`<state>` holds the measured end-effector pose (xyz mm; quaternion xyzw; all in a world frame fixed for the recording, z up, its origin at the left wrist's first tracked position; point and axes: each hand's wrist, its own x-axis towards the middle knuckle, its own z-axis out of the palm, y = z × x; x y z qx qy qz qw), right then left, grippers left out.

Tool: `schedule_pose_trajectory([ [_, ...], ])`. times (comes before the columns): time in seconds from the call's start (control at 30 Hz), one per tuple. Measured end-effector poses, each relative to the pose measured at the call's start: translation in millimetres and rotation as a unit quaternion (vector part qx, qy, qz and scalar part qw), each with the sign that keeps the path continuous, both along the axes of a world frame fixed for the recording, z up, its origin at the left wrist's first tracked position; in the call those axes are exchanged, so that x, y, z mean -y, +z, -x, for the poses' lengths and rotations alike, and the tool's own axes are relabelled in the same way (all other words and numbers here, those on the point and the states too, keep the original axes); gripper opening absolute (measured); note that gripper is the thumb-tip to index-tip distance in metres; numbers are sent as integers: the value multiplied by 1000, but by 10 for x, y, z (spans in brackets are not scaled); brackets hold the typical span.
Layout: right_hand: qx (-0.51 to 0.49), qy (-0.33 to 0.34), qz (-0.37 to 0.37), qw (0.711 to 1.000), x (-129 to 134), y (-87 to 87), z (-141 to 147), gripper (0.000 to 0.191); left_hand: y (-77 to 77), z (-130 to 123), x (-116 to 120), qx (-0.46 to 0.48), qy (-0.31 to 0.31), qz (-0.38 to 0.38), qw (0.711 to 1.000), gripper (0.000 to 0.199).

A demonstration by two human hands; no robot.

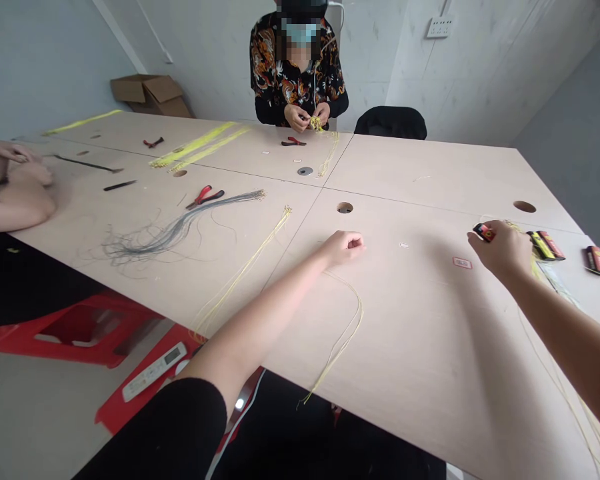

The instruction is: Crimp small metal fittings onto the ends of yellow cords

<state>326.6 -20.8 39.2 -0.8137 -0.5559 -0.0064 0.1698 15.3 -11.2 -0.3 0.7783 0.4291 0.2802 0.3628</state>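
Red-and-black packet [484, 232] clutched right there in the right hand [503, 250] above the pale table [430, 333], left hand [344, 248] curled into a fist just beside yellow cord [361, 313]

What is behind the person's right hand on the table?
Behind the right hand, which grips a red pack, lie more red-and-black packs and yellow threads; the tabletop beneath the hand is covered.

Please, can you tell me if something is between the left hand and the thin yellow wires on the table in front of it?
Nothing visible stands in the way. Only the bare, pale tabletop lies between the left hand and the thin yellow wires, and the wires' upper end runs close under the hand.
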Motion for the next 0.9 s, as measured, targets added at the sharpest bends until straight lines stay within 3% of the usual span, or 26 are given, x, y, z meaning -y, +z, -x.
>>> schedule_pose_trajectory([
  [0.17,-155,61,-27,986,76,16,276,14,10,-10,-1,-7,3,5,1000,18],
  [0.3,-342,116,-48,931,142,-89,634,23,9,-17,4,-9,7,-2,1000,18],
  [0.43,-476,185,-47,858,194,-230,1059,25,-35,-8,-23,29,9,9,1000,21],
  [0.53,-520,218,-45,824,245,-302,1315,24,-70,19,-69,105,20,47,993,23],
  [0.63,-529,249,-57,809,279,-364,1430,23,-76,52,-115,182,57,94,977,23],
  [0.8,-580,247,-63,774,266,-476,1378,23,-62,78,-156,279,108,125,946,19],
  [0.9,-599,242,-67,760,240,-527,1342,19,-58,84,-127,296,133,105,940,20],
])
